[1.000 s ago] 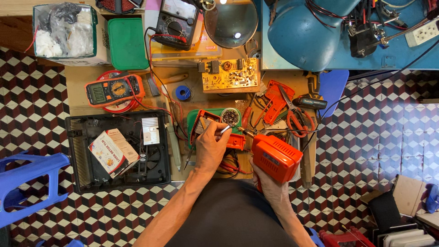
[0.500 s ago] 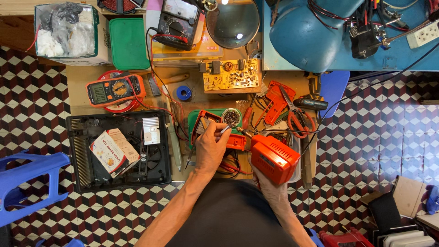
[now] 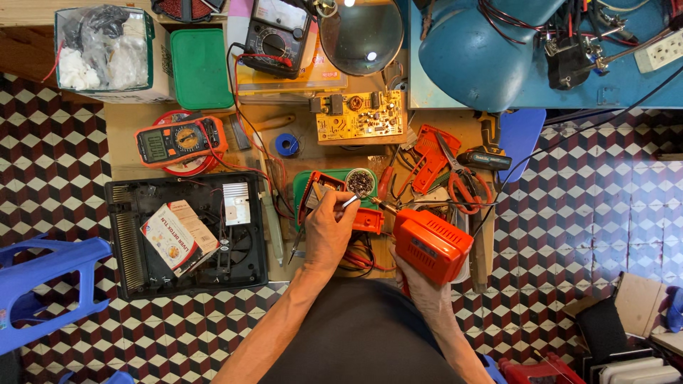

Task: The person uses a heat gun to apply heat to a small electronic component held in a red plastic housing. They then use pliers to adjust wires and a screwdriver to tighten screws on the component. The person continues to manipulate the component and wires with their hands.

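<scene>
My left hand pinches a thin silver wire-like piece over a small orange part on the green mat. My right hand grips an orange soldering gun from below, its tip pointing left toward the silver piece. A round tin of brass wool sits just behind the tip.
A yellow circuit board, orange multimeter, analog meter, magnifier lamp and blue tape roll lie behind. Red pliers are to the right. A black open casing with a carton sits left, beside a blue stool.
</scene>
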